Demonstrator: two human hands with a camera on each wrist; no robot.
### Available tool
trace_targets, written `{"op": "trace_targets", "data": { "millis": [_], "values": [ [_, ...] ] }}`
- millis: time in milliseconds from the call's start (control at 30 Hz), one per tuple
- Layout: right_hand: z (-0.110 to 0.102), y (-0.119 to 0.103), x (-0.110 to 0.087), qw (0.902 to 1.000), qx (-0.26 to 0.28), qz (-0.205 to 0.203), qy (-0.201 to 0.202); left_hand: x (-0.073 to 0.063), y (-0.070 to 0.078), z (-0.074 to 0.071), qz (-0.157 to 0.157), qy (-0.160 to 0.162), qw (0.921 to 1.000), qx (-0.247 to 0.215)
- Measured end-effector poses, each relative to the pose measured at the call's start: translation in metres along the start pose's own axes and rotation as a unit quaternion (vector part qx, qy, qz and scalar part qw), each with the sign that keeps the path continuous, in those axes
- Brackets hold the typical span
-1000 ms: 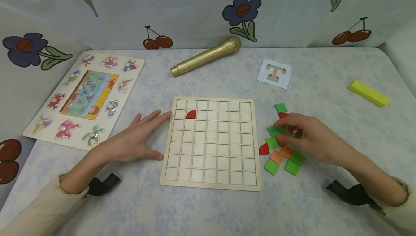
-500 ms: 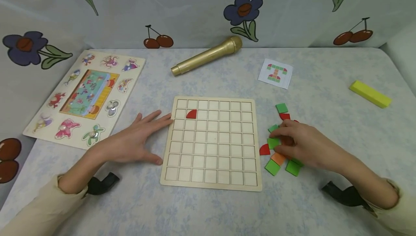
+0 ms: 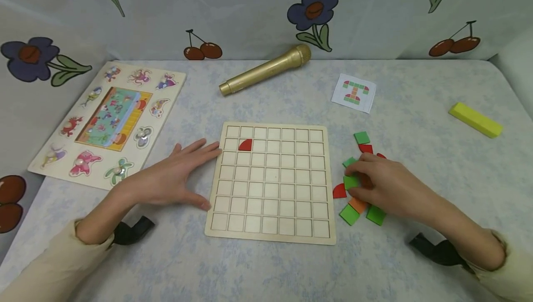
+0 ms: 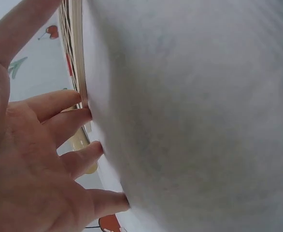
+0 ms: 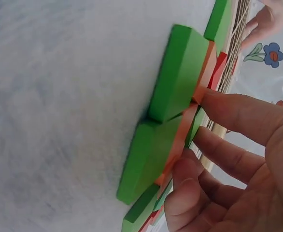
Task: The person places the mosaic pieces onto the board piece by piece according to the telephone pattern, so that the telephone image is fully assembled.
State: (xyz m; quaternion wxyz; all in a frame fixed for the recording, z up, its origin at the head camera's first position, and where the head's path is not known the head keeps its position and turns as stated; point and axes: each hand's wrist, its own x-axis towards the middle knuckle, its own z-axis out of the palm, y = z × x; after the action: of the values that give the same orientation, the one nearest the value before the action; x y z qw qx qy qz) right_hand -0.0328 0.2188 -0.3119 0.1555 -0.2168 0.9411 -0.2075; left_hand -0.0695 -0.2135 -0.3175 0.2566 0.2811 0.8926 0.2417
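A wooden grid board (image 3: 269,240) lies flat in the middle of the table, a red quarter-circle tile (image 3: 245,145) in one upper-left cell. My left hand (image 3: 168,177) touches the board's left edge with fingers spread. To the right of the board, my right hand (image 3: 391,185) bends over a loose pile and pinches a green square tile (image 3: 351,182) between thumb and fingers. Around it lie an orange tile (image 3: 357,205), another red quarter-circle (image 3: 339,191) and several green squares (image 5: 180,72). The hand hides part of the pile.
A card (image 3: 354,93) printed with a coloured T-shaped pattern lies behind the pile. A gold toy microphone (image 3: 266,71) lies at the back. An animal knob puzzle (image 3: 89,128) sits at left, a yellow block (image 3: 475,120) at right.
My right hand has come slightly down and left over the pile, and its thumb and fingers have come to either side of a green tile. The left hand keeps its place.
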Motion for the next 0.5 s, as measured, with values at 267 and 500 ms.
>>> {"op": "trace_targets", "data": {
  "millis": [267,500],
  "values": [
    [0.0003,-0.0008,0.0003,0.9993,-0.026,-0.017,0.019,0.0025,0.0008,0.0007,-0.009,-0.003,0.9999,-0.006],
    [0.0005,-0.0025,0.0014,0.9956,-0.011,-0.063,0.068,0.0029,0.0007,0.0001,-0.012,-0.006,0.9999,-0.001]
  ]
}}
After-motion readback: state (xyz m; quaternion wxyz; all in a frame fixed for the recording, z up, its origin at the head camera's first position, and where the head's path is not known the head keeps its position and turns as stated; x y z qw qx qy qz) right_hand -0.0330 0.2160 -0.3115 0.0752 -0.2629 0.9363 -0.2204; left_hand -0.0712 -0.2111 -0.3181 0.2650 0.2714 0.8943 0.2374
